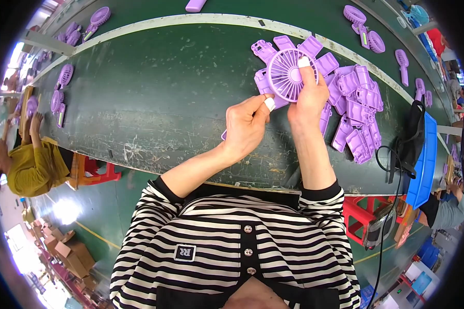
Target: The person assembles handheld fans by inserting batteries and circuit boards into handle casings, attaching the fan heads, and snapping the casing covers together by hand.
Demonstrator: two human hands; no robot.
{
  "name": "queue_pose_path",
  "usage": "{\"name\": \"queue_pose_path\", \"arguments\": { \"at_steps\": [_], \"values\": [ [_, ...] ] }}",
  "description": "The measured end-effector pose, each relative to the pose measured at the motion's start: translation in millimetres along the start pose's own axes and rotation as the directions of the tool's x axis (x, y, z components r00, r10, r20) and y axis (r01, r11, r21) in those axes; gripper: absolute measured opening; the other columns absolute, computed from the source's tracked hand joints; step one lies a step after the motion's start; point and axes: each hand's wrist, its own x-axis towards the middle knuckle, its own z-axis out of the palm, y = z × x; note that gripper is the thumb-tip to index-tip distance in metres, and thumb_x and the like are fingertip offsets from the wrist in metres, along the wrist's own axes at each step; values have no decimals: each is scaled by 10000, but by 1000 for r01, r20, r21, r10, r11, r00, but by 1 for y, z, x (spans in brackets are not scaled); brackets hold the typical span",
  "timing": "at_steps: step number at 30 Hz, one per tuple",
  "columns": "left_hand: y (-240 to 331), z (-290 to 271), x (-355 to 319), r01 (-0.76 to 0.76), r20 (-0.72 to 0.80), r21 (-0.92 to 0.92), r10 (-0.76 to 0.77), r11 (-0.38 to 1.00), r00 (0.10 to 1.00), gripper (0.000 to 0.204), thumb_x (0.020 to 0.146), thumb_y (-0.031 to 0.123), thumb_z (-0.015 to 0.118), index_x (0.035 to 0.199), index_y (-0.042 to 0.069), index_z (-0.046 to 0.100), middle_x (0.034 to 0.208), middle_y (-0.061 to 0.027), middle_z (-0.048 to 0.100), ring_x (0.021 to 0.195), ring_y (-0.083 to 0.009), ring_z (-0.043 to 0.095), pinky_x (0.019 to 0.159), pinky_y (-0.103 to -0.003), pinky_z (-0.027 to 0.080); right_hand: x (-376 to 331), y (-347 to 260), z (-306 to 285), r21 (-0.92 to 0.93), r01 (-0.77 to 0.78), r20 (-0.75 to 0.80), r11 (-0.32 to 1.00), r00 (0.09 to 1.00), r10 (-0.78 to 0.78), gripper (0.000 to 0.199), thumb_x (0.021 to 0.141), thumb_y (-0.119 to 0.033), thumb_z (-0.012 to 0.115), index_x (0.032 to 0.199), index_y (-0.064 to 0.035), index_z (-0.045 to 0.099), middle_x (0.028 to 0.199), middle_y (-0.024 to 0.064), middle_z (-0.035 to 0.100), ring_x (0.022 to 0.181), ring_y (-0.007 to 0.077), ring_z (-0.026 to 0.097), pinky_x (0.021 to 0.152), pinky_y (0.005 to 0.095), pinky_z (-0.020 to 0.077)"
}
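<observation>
Both forearms come up from the lower edge, out of striped black and white sleeves, and meet above the dark green table (154, 103). The right hand (308, 100) is raised with the wrist straight and the fingers closed around a purple fan (288, 74), a small hand-held one with a round grille of thin spokes. Its index finger, with a white cover on the tip, lies across the front of the grille, and the thumb seems to be behind. The left hand (246, 126) is turned with its back to the camera; its fingers are curled, and the thumb and index finger, also with a white cover, pinch the lower left edge of the fan. So both hands hold the same fan, just above the table and in front of the pile.

The pile of purple plastic shells (357, 108) lies loose on the table, right of the hands and partly behind them. The pieces are flat, box-like and glossy, and they overlap without order. A blue plastic bin (427, 154) hangs at the right edge of the table with a black bag (410, 136) draped over it; what is inside I cannot tell.

More assembled purple fans (62, 87) lie along the far and left rim of the table. The table surface is matt and scratched, with pale marks. At the left a person in a yellow shirt (33, 167) sits.
</observation>
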Motion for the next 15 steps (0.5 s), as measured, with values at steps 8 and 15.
{"name": "queue_pose_path", "arguments": {
  "at_steps": [8,15],
  "values": [
    [0,-44,-9,-254,76,321,242,912,967,628,701,53,657,1269,8,395,1175,-168,498,1094,-267,489,910,-335,395,7,-3,-14,-37,-27,8,999,1000,27,197,806,-100,614,962,18,590,855,36,608,758,112,573,692,248,457],
    [-6,-47,-7,-240,218,688,120,685,969,645,614,225,719,1171,10,476,959,-130,532,908,-296,528,773,-370,457,2,-17,-15,97,-72,25,993,997,70,204,807,-130,620,964,-3,586,869,41,610,772,134,584,707,267,474]
  ]
}}
